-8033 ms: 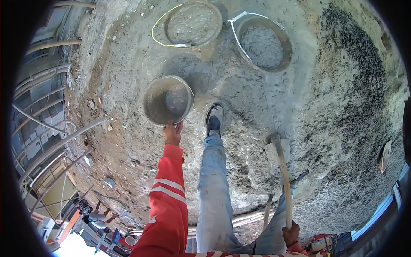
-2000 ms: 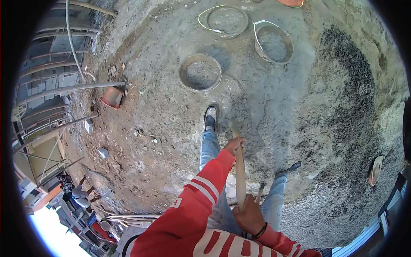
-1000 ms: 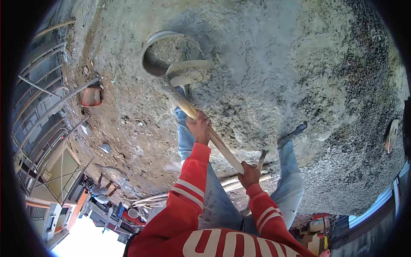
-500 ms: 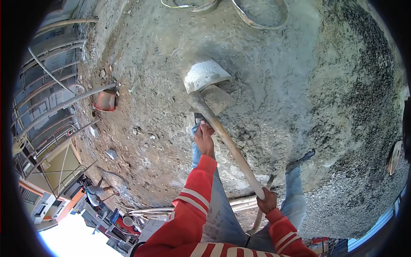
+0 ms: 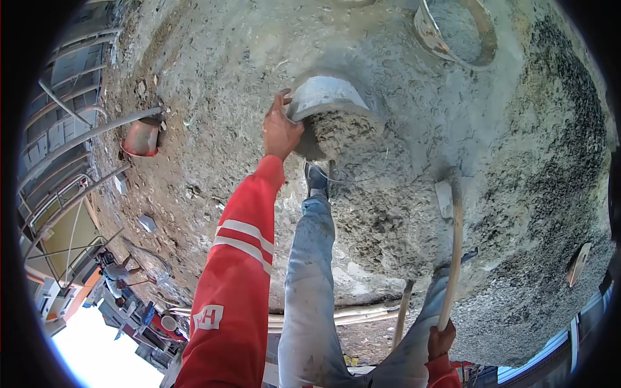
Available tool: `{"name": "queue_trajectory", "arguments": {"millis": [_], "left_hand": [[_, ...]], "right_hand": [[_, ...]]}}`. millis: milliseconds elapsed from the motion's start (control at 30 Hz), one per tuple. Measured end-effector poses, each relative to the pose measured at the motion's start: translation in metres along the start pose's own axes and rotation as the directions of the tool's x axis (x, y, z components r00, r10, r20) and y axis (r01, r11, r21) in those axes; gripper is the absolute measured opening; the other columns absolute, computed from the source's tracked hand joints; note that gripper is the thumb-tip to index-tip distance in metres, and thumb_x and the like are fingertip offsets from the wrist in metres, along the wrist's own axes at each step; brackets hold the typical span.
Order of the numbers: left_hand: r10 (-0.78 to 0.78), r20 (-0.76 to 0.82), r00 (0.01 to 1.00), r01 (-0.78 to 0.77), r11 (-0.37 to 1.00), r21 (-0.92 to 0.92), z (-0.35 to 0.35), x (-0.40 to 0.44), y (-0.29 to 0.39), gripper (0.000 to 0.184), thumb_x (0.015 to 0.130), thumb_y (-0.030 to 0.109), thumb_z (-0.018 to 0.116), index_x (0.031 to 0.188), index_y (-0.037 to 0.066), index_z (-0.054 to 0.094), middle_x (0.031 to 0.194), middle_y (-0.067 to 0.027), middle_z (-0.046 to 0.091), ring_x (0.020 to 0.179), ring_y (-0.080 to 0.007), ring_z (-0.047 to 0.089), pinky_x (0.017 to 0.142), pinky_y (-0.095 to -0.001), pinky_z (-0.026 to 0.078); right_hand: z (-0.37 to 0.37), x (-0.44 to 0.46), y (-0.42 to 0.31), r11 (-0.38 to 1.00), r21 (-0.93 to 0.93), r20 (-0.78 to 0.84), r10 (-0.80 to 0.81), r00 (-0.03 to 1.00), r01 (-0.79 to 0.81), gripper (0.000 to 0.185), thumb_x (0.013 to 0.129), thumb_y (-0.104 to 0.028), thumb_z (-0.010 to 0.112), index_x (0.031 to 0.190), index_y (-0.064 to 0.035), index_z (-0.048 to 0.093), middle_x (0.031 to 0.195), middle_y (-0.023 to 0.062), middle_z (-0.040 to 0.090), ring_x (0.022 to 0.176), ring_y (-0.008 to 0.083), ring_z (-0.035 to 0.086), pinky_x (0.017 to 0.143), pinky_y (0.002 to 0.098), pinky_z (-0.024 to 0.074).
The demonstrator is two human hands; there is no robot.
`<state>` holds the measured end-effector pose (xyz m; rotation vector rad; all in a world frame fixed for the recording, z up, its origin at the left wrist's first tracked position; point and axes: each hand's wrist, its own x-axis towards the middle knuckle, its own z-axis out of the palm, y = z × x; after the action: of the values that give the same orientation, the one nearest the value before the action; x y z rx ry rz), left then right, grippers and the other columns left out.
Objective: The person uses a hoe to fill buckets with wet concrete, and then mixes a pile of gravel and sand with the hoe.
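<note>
Bucket (image 5: 328,92) tipped, hoe (image 5: 457,246) aside

My left hand (image 5: 282,128) grips the bucket's rim, apparently to steady it, mix (image 5: 346,136) at its mouth. My right hand (image 5: 441,343) clasps the hoe's end, likely holding it clear, blade (image 5: 444,197) down.

- Bucket (image 5: 331,95): whitish grey, smeared; tipped onto its side, mouth facing the wearer.
- Mix (image 5: 347,131): grey, coarse, lumpy; heaped at the bucket's mouth.
- Hoe (image 5: 455,246): long wooden handle, smeared blade; well right of the bucket.
</note>
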<state>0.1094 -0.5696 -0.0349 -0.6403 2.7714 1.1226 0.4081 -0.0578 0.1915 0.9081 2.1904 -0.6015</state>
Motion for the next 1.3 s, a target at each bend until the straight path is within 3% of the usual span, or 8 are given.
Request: {"name": "queue_trajectory", "arguments": {"millis": [100,267,367,467,700,1000,1233,1300], "left_hand": [[-0.199,-0.096,0.975,0.201,0.980,0.005,-0.023,0.064,-0.020,0.072,0.064,0.019,0.082,0.125,0.007,0.046,0.108,-0.0170,0.064,0.099,-0.0323,0.063,0.079,-0.0426,0.053],[0.377,-0.343,0.860,-0.227,0.886,0.405,-0.029,0.092,0.016,0.054,0.072,0.026,0.080,0.111,0.003,0.049,0.089,-0.0164,0.063,0.082,-0.0350,0.062,0.079,-0.0444,0.050],[0.099,0.357,0.929,-0.108,0.994,0.004,-0.009,0.015,0.091,0.047,0.079,0.038,0.072,0.101,0.002,0.054,0.100,-0.0174,0.062,0.090,-0.0369,0.061,0.081,-0.0465,0.048],[0.202,0.453,0.868,-0.394,0.835,0.384,0.044,-0.065,0.070,0.045,0.080,0.046,0.067,0.091,0.002,0.060,0.087,-0.0175,0.065,0.091,-0.0345,0.063,0.081,-0.0476,0.051],[0.051,0.364,0.930,-0.162,0.945,0.283,-0.103,0.040,0.124,0.040,0.078,0.034,0.068,0.065,-0.001,0.055,0.058,-0.0139,0.054,0.054,-0.0272,0.054,0.059,-0.0417,0.045],[0.134,0.466,0.875,-0.323,0.878,0.353,-0.211,0.016,0.096,0.046,0.075,0.030,0.072,0.054,-0.003,0.047,0.050,-0.0167,0.043,0.047,-0.0280,0.045,0.055,-0.0417,0.042],[-0.194,0.608,0.770,-0.334,0.689,0.643,-0.187,-0.011,0.043,0.052,0.079,0.052,0.067,0.085,0.000,0.067,0.073,-0.0217,0.064,0.073,-0.0402,0.064,0.074,-0.0461,0.051],[-0.119,0.293,0.949,-0.062,0.839,0.541,-0.165,-0.002,0.051,0.071,0.075,0.061,0.067,0.106,-0.002,0.063,0.091,-0.0225,0.065,0.084,-0.0399,0.064,0.080,-0.0469,0.051]], "right_hand": [[0.033,0.011,0.038,0.991,0.045,0.019,0.123,0.992,-0.123,0.013,0.064,-0.002,0.056,0.074,0.0055,0.052,0.059,0.0144,0.052,0.053,0.0231,0.051,0.054,0.0403,0.0426],[0.060,0.008,0.030,0.982,0.139,0.042,0.124,0.991,-0.129,0.014,0.066,-0.003,0.061,0.071,0.0054,0.051,0.059,0.0150,0.053,0.052,0.0232,0.053,0.051,0.0395,0.0415],[0.057,0.000,-0.029,0.978,0.143,0.136,0.131,0.982,-0.151,0.019,0.068,-0.002,0.065,0.082,0.0050,0.054,0.063,0.0182,0.057,0.060,0.0299,0.063,0.057,0.0423,0.0489],[0.069,0.002,-0.002,0.982,0.017,-0.050,-0.187,0.981,0.188,0.028,0.067,-0.006,0.070,0.089,0.0042,0.055,0.073,0.0168,0.061,0.067,0.0331,0.063,0.061,0.0411,0.0486],[0.001,0.028,-0.028,0.984,-0.096,0.074,-0.144,0.987,0.151,0.020,0.064,-0.003,0.061,0.082,0.0012,0.056,0.074,0.0243,0.062,0.075,0.0457,0.062,0.066,0.0487,0.0486],[-0.045,0.003,-0.133,0.948,0.061,0.165,-0.318,0.934,0.312,0.018,0.068,-0.005,0.064,0.084,0.0038,0.059,0.065,0.0193,0.058,0.060,0.0282,0.061,0.059,0.0393,0.0473],[0.051,0.077,-0.278,0.761,0.359,0.181,-0.624,0.760,0.540,0.027,0.082,-0.023,0.071,0.093,0.0003,0.063,0.060,0.0122,0.059,0.052,0.0184,0.057,0.053,0.0333,0.0465],[0.080,0.100,-0.316,0.719,0.332,0.174,-0.683,0.710,0.610,0.028,0.080,-0.021,0.071,0.096,0.0010,0.063,0.067,0.0181,0.063,0.059,0.0295,0.064,0.057,0.0385,0.0500]]}}
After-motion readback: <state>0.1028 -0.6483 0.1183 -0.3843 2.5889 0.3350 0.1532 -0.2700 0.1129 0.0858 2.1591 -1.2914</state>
